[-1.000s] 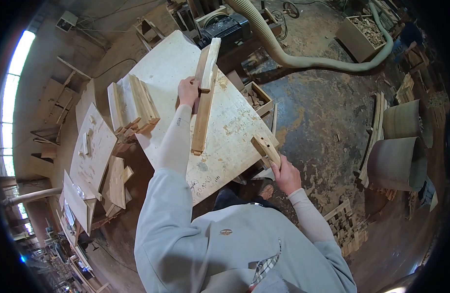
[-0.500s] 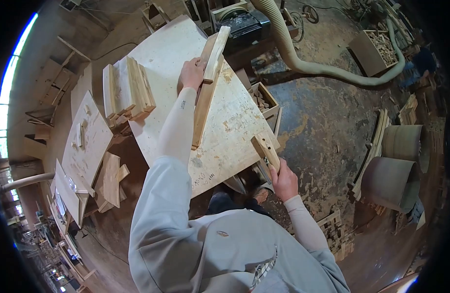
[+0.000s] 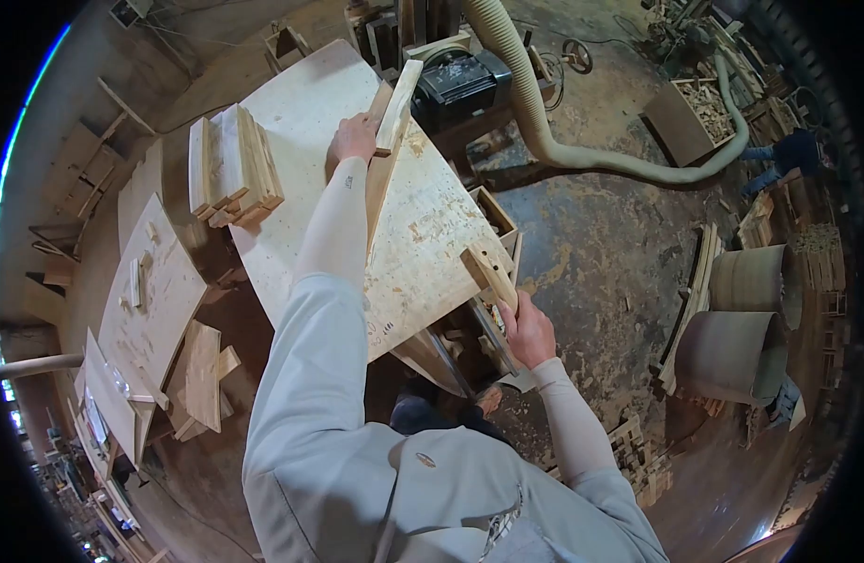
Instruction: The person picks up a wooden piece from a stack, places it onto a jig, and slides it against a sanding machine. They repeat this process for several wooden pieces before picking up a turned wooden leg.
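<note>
Positions are read from the centre of the tabletop (image 3: 446, 220). The pale strip (image 3: 400, 105) is at one o'clock, its long axis running from just short of one to just short of seven, far end near the motor (image 3: 462, 83). A brown board (image 3: 382, 188), partly hidden by it, follows much the same line. The left hand (image 3: 356, 138), at twelve, has its fingers against these pieces; whether it grips them cannot be determined. The right hand (image 3: 530, 332), at four, grasps a holed wooden piece (image 3: 496, 279), which points to eleven, its axis eleven-to-five. Stacked planks (image 3: 235, 161) sit between nine and ten.
</note>
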Available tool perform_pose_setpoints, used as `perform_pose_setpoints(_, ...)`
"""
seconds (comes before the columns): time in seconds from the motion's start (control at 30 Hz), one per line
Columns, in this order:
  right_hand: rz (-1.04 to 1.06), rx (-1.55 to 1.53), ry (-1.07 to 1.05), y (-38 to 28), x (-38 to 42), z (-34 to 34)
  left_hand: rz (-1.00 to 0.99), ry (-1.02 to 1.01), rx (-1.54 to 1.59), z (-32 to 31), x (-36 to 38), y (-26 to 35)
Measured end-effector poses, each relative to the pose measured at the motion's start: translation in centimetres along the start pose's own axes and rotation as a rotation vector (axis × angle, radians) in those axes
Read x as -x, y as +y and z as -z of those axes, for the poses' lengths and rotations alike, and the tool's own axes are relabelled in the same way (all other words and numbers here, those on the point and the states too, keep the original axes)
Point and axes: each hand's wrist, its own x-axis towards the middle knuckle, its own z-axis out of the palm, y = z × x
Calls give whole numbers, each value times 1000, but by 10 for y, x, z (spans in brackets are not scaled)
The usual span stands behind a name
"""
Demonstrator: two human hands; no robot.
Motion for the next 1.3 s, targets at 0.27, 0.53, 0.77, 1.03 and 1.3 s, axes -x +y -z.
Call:
perform_pose_setpoints(0.27,-15,15,-1,-8,3,9,41,-112,-43,-9,-7,-13)
perform_pose_setpoints(0.53,-58,47,-39,-23,1,24,-64,49,117,9,7,-7)
perform_pose_setpoints(0.77,-65,23,-55,-35,3,38,-326,76,-148,33,26,2)
perform_pose_setpoints(1.03,-95,32,-77,-42,1,46,-27,-54,110,6,18,-29)
perform_pose_setpoints(1.3,-101,46,-86,-46,0,47,65,-127,268,-16,-24,-22)
